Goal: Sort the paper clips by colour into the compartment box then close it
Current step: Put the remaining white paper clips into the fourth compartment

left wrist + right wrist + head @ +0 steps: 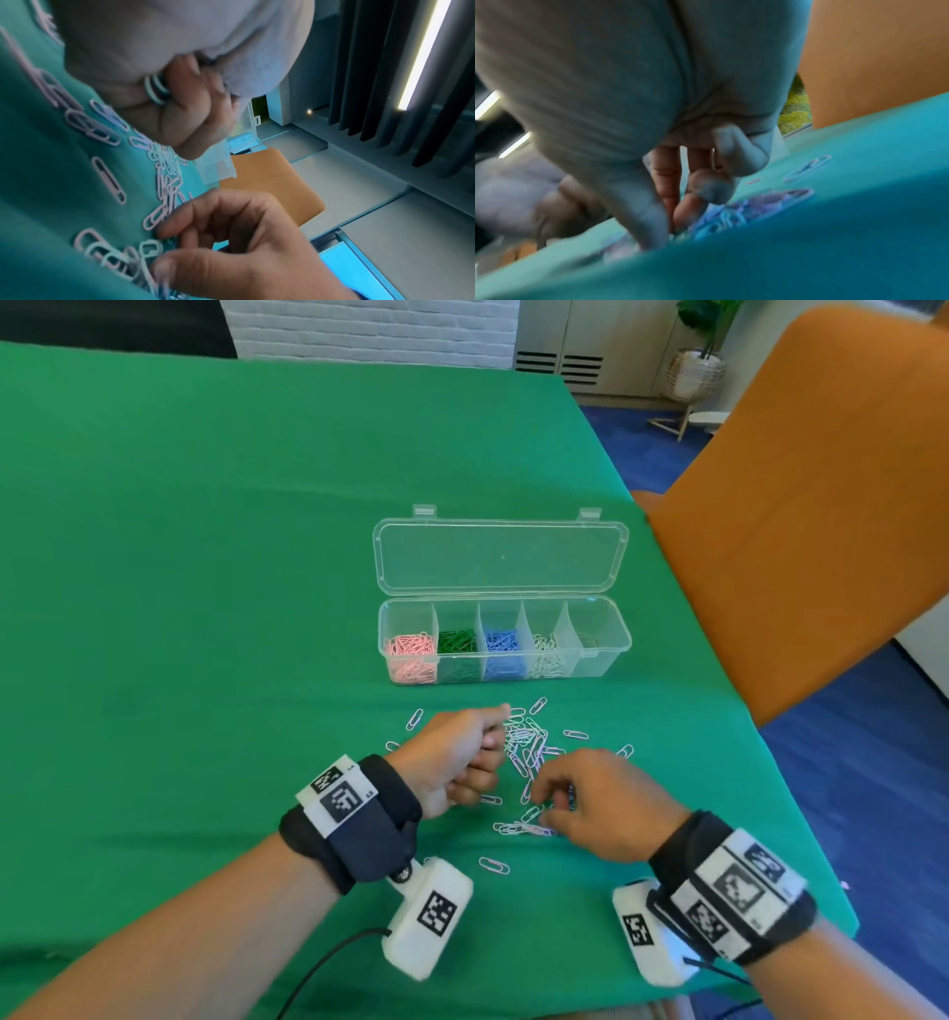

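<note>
A clear compartment box lies with its lid flat open behind it. From the left, its compartments hold pink, green, blue and white clips; the rightmost looks almost bare. In front of it, a loose pile of pale paper clips lies on the green cloth. My left hand is curled into a fist at the pile's left edge. In the left wrist view, that fist grips a few white clips. My right hand arches over the near side of the pile, thumb and forefinger pinching clips. The right wrist view is blurred.
An orange chair back stands close to the table's right edge, beside the box. The green cloth stretches wide to the left and behind the box. A single clip lies near my wrists.
</note>
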Demonstrator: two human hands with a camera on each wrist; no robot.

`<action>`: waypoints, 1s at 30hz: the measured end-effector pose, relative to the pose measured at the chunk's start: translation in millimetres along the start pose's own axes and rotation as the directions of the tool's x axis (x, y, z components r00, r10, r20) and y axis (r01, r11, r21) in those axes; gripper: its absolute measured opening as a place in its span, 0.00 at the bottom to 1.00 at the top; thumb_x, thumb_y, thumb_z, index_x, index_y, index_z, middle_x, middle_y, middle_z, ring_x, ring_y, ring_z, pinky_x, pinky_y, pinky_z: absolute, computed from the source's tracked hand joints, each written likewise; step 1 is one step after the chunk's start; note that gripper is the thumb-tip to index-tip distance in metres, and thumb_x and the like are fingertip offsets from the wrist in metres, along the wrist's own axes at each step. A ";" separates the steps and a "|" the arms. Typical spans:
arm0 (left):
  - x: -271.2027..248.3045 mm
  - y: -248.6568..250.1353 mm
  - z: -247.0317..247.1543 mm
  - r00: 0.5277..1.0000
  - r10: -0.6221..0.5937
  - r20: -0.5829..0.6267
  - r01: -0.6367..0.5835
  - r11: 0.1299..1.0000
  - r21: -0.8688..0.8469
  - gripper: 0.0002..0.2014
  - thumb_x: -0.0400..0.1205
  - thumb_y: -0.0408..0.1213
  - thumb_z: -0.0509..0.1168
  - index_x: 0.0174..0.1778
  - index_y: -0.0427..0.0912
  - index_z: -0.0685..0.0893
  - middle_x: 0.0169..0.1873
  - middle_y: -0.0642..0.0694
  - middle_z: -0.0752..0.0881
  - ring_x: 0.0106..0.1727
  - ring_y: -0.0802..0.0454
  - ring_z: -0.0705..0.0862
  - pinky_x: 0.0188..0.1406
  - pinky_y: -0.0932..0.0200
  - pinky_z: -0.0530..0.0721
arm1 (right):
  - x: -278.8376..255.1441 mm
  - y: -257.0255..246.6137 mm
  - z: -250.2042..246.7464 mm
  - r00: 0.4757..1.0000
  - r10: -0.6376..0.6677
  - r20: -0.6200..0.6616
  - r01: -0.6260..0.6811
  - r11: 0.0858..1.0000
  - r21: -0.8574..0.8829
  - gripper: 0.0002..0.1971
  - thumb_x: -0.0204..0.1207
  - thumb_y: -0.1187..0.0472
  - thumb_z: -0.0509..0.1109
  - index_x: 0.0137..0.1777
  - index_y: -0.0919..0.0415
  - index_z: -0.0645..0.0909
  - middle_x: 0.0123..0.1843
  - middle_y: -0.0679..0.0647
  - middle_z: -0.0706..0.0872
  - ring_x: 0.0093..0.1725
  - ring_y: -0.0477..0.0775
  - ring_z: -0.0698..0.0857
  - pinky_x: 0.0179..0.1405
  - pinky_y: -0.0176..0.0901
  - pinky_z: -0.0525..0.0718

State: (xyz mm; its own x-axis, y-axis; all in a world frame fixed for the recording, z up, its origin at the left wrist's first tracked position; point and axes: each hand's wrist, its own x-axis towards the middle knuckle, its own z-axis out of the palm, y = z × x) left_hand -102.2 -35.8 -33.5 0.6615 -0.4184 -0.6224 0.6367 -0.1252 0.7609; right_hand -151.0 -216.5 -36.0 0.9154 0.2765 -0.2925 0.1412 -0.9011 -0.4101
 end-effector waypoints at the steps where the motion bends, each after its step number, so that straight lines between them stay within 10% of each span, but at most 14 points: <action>1: 0.3 1.5 -0.7 1.000 0.006 -0.002 -0.006 1.000 -0.014 0.24 0.89 0.50 0.54 0.25 0.50 0.64 0.20 0.53 0.58 0.17 0.57 0.53 0.16 0.70 0.47 | 0.1 -1.0 2.7 1.000 -0.006 -0.007 0.006 0.999 -0.053 0.06 0.73 0.55 0.73 0.49 0.47 0.86 0.39 0.44 0.87 0.41 0.46 0.84 0.46 0.42 0.83; 8: 6.6 37.6 -8.3 0.975 0.207 -0.085 -0.220 0.958 -0.183 0.22 0.89 0.46 0.54 0.27 0.48 0.69 0.19 0.54 0.63 0.15 0.58 0.58 0.11 0.69 0.54 | 13.5 -7.7 -27.8 0.987 -0.044 -0.154 0.049 0.998 0.030 0.04 0.73 0.58 0.69 0.36 0.52 0.82 0.36 0.43 0.86 0.36 0.41 0.82 0.41 0.40 0.83; 14: 15.2 76.6 -5.6 0.943 0.286 -0.169 -0.327 0.892 -0.312 0.23 0.89 0.44 0.52 0.25 0.48 0.64 0.15 0.54 0.59 0.12 0.58 0.55 0.17 0.68 0.46 | 66.2 -5.7 -94.1 0.828 0.158 -0.537 0.080 0.916 0.393 0.09 0.69 0.66 0.74 0.30 0.57 0.80 0.28 0.49 0.82 0.29 0.44 0.77 0.32 0.35 0.77; 20: 30.4 86.1 5.3 0.938 0.306 -0.161 -0.344 0.867 -0.359 0.24 0.89 0.46 0.51 0.24 0.48 0.63 0.14 0.53 0.58 0.12 0.57 0.55 0.13 0.74 0.51 | 100.4 11.3 -96.4 0.864 0.308 -0.399 -0.120 0.895 0.431 0.11 0.73 0.60 0.77 0.32 0.62 0.82 0.29 0.53 0.82 0.29 0.49 0.77 0.36 0.41 0.79; 30: 75.7 127.7 45.0 0.859 0.409 -0.307 -0.504 0.777 -0.376 0.22 0.88 0.45 0.52 0.26 0.44 0.69 0.18 0.49 0.68 0.18 0.53 0.65 0.21 0.63 0.65 | 53.6 47.0 -75.8 0.758 0.426 -0.494 0.003 0.755 0.656 0.12 0.75 0.57 0.78 0.36 0.64 0.85 0.29 0.53 0.82 0.27 0.47 0.73 0.26 0.35 0.72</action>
State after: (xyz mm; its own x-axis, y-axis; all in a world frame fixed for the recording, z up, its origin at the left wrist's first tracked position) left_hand 11.4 -124.0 24.8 0.9506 -0.1345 -0.2798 0.3101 0.4517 0.8365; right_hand -66.8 -269.4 -5.4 0.9400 -0.3397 0.0304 -0.1378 -0.4598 -0.8773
